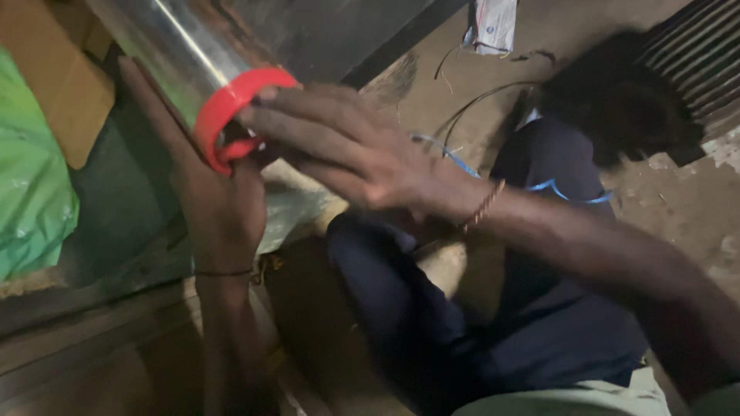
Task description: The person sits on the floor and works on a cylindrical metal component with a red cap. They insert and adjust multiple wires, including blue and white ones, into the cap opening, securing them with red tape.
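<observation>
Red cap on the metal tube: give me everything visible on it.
The red cap is a glossy ring-shaped piece, plastic by the look, seated on the lower end of a shiny metal tube that slants up to the left. The left hand is behind and beneath it, and the right hand has its fingertips at the cap's open face. Motion blur hides finer detail and whether it is fully seated.

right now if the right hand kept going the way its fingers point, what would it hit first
The right hand points left, fingertips already at the red cap on the shiny tube; the left hand lies just behind, though depth is unclear.
</observation>
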